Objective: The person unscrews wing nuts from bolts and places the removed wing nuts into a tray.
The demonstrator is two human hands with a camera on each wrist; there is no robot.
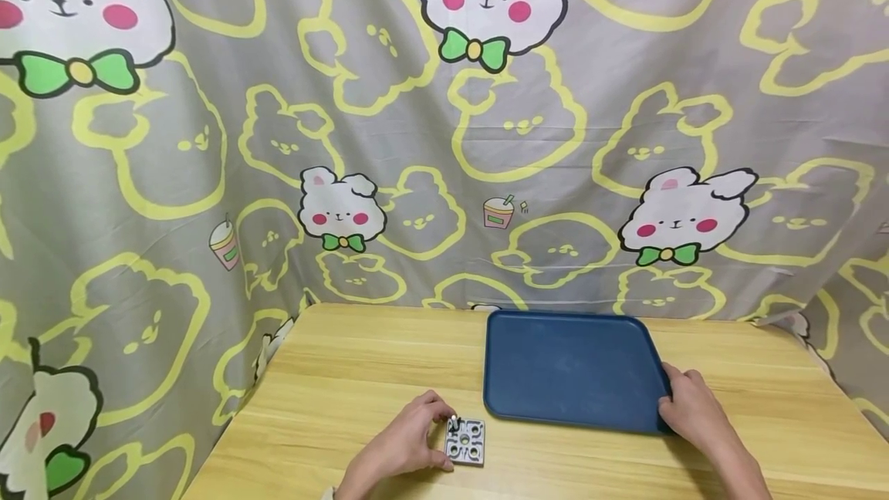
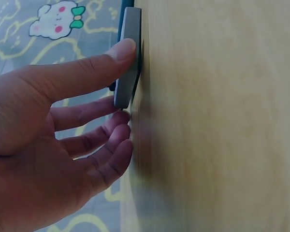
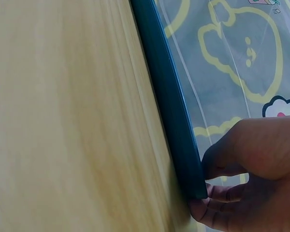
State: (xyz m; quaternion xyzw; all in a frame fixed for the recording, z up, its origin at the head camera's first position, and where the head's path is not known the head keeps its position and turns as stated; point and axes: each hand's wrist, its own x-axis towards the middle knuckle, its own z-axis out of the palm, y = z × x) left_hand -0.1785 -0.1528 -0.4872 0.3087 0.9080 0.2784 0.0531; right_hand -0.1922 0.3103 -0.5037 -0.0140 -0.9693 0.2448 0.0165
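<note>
My left hand (image 1: 406, 442) pinches a small grey square plate (image 1: 464, 451) with several round holes, thumb on its near edge and fingers at the far left corner. A small light-tipped peg (image 1: 454, 421) stands at that corner, with something dark around its base. In the left wrist view the plate (image 2: 129, 58) appears edge-on, close to the tabletop. My right hand (image 1: 694, 410) grips the right edge of a dark blue rectangular tray (image 1: 569, 369). Seen from the right wrist, the thumb lies on the tray's rim and fingertips curl under its corner (image 3: 195, 186).
The wood-grain table (image 1: 361, 361) carries the tray at its back, right of centre. A grey curtain (image 1: 417, 137) printed with bunnies and yellow outlines hangs behind the table and along both sides. The plate is just left of the tray's near left corner.
</note>
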